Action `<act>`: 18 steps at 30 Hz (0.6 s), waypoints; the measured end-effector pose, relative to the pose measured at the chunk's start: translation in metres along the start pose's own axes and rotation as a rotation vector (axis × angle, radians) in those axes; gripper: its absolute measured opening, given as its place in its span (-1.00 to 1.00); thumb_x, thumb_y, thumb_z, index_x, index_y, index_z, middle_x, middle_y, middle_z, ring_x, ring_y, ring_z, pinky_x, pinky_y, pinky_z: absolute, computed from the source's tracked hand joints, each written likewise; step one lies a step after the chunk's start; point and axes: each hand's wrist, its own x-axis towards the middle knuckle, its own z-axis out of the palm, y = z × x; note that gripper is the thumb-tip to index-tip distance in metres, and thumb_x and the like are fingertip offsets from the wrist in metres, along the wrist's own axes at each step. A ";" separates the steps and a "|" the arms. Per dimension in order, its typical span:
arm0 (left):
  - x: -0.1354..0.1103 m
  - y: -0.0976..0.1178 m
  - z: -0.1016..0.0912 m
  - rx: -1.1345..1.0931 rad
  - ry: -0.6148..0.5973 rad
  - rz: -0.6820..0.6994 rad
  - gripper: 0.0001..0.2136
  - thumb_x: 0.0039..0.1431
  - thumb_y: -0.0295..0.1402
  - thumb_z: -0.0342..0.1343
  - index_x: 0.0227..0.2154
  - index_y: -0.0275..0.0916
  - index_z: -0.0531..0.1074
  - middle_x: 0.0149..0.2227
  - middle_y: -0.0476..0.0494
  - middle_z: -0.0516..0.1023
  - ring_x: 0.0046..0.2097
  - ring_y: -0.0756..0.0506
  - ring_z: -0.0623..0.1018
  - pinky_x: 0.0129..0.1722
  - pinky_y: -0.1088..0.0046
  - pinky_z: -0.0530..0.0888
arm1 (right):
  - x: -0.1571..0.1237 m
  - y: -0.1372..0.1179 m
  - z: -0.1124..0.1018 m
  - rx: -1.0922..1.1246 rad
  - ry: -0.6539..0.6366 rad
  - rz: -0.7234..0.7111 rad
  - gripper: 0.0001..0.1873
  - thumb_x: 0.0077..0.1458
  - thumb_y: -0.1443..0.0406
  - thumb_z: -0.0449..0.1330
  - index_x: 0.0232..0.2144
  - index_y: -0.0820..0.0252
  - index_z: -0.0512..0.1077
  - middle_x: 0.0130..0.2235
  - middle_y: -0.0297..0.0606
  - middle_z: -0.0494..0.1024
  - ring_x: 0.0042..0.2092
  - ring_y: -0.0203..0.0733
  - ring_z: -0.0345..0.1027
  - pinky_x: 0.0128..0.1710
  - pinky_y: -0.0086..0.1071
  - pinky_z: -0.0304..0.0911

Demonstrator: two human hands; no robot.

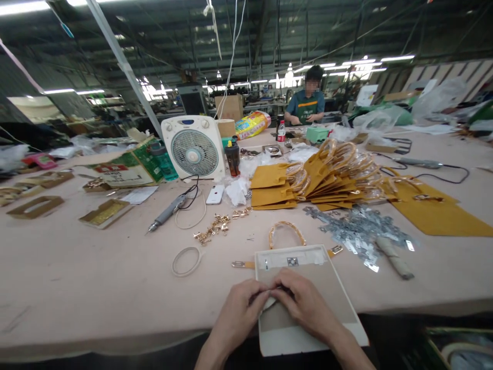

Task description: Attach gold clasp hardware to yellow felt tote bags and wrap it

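Note:
A beige bag panel (pixel 308 288) with a clear handle (pixel 287 230) and a small metal clasp lies flat at the table's near edge. My left hand (pixel 241 306) and my right hand (pixel 304 303) meet over its middle. Both are closed in a pinch on a small dark piece against the panel; I cannot make out what the piece is. Gold strap ends stick out at the panel's left and right top corners.
On the pink table (pixel 77 277) lie a tape ring (pixel 187 260), gold fittings (pixel 215 226), an electric screwdriver (pixel 167 211), silver metal plates (pixel 358 231), a stack of yellow bag panels (pixel 319 182), a white fan (pixel 194 149) and a phone (pixel 214 194). A person (pixel 308 103) works at the far end.

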 end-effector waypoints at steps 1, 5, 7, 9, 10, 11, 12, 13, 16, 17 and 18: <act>0.000 0.000 0.000 0.000 0.001 0.005 -0.72 0.40 -0.20 0.04 -0.21 -0.16 0.65 -0.25 -0.12 0.65 -0.18 -0.12 0.56 -0.14 0.42 0.40 | 0.000 0.000 0.000 0.000 -0.004 -0.001 -0.87 0.37 0.26 0.19 -0.27 0.06 0.50 -0.25 -0.32 0.56 -0.18 -0.13 0.45 -0.16 -0.31 0.29; 0.001 -0.001 0.002 -0.004 0.020 0.000 -0.76 0.37 -0.27 0.06 -0.25 -0.18 0.64 -0.26 -0.09 0.65 -0.19 -0.11 0.56 -0.15 0.44 0.38 | 0.001 -0.002 -0.003 0.016 -0.032 0.000 -0.89 0.35 0.25 0.21 -0.27 0.06 0.51 -0.25 -0.33 0.56 -0.17 -0.14 0.45 -0.15 -0.33 0.29; 0.001 -0.002 0.003 -0.009 0.030 -0.007 -0.77 0.35 -0.30 0.08 -0.30 -0.19 0.63 -0.29 -0.07 0.64 -0.21 -0.10 0.56 -0.18 0.46 0.37 | 0.001 -0.003 -0.004 0.021 -0.046 0.008 -0.89 0.35 0.25 0.22 -0.26 0.05 0.53 -0.25 -0.34 0.57 -0.17 -0.15 0.46 -0.15 -0.33 0.30; 0.001 -0.003 0.004 -0.023 0.039 -0.005 -0.79 0.33 -0.32 0.09 -0.33 -0.19 0.62 -0.31 -0.05 0.63 -0.22 -0.09 0.56 -0.19 0.47 0.37 | 0.001 -0.003 -0.005 0.023 -0.056 0.015 -0.88 0.34 0.25 0.22 -0.26 0.04 0.55 -0.25 -0.34 0.58 -0.17 -0.14 0.47 -0.15 -0.33 0.30; 0.001 -0.003 0.004 -0.031 0.045 -0.002 -0.80 0.32 -0.33 0.10 -0.34 -0.20 0.62 -0.32 -0.05 0.63 -0.22 -0.09 0.56 -0.19 0.47 0.37 | 0.001 -0.003 -0.005 0.027 -0.056 0.022 -0.89 0.34 0.25 0.23 -0.24 0.04 0.56 -0.24 -0.33 0.59 -0.17 -0.14 0.47 -0.14 -0.32 0.31; 0.002 -0.004 0.004 -0.038 0.051 0.001 -0.80 0.31 -0.33 0.11 -0.34 -0.20 0.62 -0.32 -0.04 0.63 -0.23 -0.08 0.56 -0.19 0.47 0.37 | 0.001 -0.002 -0.005 0.035 -0.049 0.031 -0.91 0.33 0.24 0.24 -0.20 0.03 0.56 -0.22 -0.33 0.61 -0.16 -0.14 0.48 -0.14 -0.32 0.33; 0.002 -0.004 0.004 -0.042 0.056 0.001 -0.81 0.31 -0.33 0.11 -0.34 -0.19 0.62 -0.32 -0.04 0.63 -0.23 -0.08 0.56 -0.19 0.47 0.37 | 0.000 -0.001 -0.005 0.044 -0.038 0.043 -0.89 0.32 0.23 0.25 -0.15 0.03 0.56 -0.19 -0.31 0.62 -0.16 -0.13 0.49 -0.14 -0.32 0.34; 0.003 -0.005 0.004 -0.045 0.061 -0.001 -0.81 0.30 -0.33 0.12 -0.34 -0.19 0.62 -0.32 -0.04 0.64 -0.23 -0.08 0.56 -0.19 0.47 0.37 | 0.000 0.000 -0.005 0.053 -0.027 0.052 -0.85 0.30 0.23 0.26 -0.09 0.03 0.56 -0.16 -0.30 0.62 -0.16 -0.13 0.49 -0.14 -0.32 0.36; 0.004 -0.006 0.004 -0.060 0.067 0.002 -0.82 0.29 -0.34 0.13 -0.36 -0.20 0.62 -0.31 -0.04 0.64 -0.22 -0.09 0.57 -0.17 0.47 0.38 | 0.000 0.002 -0.006 0.053 -0.011 0.051 -0.79 0.28 0.22 0.28 -0.04 0.05 0.55 -0.12 -0.26 0.62 -0.17 -0.13 0.49 -0.16 -0.32 0.37; 0.003 -0.006 0.004 -0.068 0.068 0.007 -0.82 0.29 -0.34 0.13 -0.36 -0.20 0.62 -0.31 -0.04 0.65 -0.22 -0.08 0.57 -0.16 0.47 0.39 | 0.000 0.003 -0.007 0.045 -0.021 0.041 -0.83 0.29 0.22 0.28 -0.08 0.05 0.56 -0.14 -0.26 0.61 -0.17 -0.13 0.48 -0.15 -0.31 0.37; 0.003 -0.006 0.005 -0.076 0.068 0.013 -0.83 0.29 -0.34 0.14 -0.35 -0.20 0.62 -0.30 -0.04 0.65 -0.21 -0.08 0.57 -0.15 0.47 0.39 | 0.001 0.003 -0.007 0.039 -0.034 0.033 -0.87 0.31 0.22 0.27 -0.13 0.05 0.58 -0.17 -0.28 0.61 -0.17 -0.13 0.48 -0.14 -0.31 0.36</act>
